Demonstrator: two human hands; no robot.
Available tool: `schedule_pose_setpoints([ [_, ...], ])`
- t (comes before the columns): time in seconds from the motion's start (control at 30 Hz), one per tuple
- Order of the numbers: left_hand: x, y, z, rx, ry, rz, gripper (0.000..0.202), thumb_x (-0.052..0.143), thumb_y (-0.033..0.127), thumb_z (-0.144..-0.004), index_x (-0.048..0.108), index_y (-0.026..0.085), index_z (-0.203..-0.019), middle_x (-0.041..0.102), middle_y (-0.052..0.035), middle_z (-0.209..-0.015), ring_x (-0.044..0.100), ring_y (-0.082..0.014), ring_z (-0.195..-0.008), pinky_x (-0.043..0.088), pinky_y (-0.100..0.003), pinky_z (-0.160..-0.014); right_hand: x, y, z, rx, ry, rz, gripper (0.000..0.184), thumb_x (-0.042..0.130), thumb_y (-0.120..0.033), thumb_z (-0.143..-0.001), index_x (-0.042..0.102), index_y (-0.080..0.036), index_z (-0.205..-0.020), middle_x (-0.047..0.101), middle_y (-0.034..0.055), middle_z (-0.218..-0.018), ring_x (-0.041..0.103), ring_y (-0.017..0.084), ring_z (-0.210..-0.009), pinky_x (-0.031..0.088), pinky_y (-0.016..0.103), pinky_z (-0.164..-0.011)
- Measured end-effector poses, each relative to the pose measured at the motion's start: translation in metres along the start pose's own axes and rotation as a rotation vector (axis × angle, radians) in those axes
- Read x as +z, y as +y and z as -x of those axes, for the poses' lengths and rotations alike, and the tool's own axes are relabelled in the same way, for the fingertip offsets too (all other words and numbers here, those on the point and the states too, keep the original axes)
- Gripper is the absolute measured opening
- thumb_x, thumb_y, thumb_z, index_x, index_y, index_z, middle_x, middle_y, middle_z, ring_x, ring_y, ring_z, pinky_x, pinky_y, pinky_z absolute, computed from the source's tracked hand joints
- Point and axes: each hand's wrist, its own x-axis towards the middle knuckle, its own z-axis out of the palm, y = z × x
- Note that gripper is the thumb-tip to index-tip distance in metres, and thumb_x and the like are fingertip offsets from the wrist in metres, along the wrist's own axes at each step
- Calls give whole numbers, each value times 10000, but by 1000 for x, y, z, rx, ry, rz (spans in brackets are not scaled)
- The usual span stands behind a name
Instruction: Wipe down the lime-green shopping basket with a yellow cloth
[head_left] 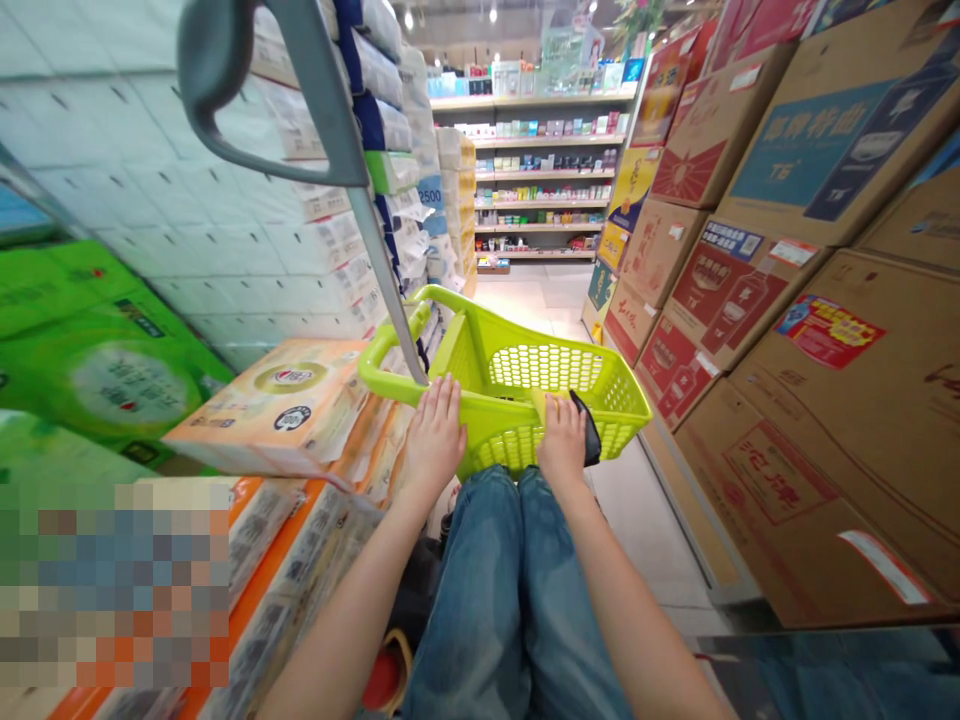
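Forearms (352,590) extended; left hand (435,435), right hand (561,440), fingers (442,400) apart atop my lime-green trolley (495,350), long axis pointing down the aisle (525,300).

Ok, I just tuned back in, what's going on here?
A person is standing in a store aisle with both bare hands on a lime-green plastic shopping basket cart. The left hand and right hand rest on its near edge, and a black flat object sits beside the right hand. Packaged tissue stacks line one side, cardboard cartons the other, and shelves of goods stand ahead.
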Motion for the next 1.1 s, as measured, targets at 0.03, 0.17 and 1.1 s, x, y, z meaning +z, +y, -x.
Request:
schedule_pose_setpoints([
  [0.03, 0, 1, 0, -2, -2, -2, 697, 470, 173, -860, 287, 78, -1526, 312, -167, -1594, 266, -298, -1488, 250, -488, -1212, 0, -20, -2, -19, -24, -18, 677, 429, -12, -771, 446, -93, -1443, 507, 179, -1442, 376, 293, -1388, 211, 521, -1197],
  [0.17, -1, 1, 0, -3, -18, -29, 677, 404, 132, -870, 267, 54, -1528, 316, -178, -1589, 261, -266, -1492, 261, -467, -1213, 1, -98, -12, -195, -111, -146, 705, 426, -42, -807, 351, -94, -1506, 455, 171, -1491, 349, 269, -1407, 217, 484, -1204],
  [1.1, 5, 2, 2, -25, 7, -37, 671, 474, 171, -866, 312, 15, -1498, 358, -184, -1568, 265, -283, -1487, 256, -454, -1222, 4, -90, -9, -313, -80, -148, 676, 410, -56, -839, 351, -131, -1508, 462, 105, -1498, 352, 231, -1396, 194, 437, -1220],
])
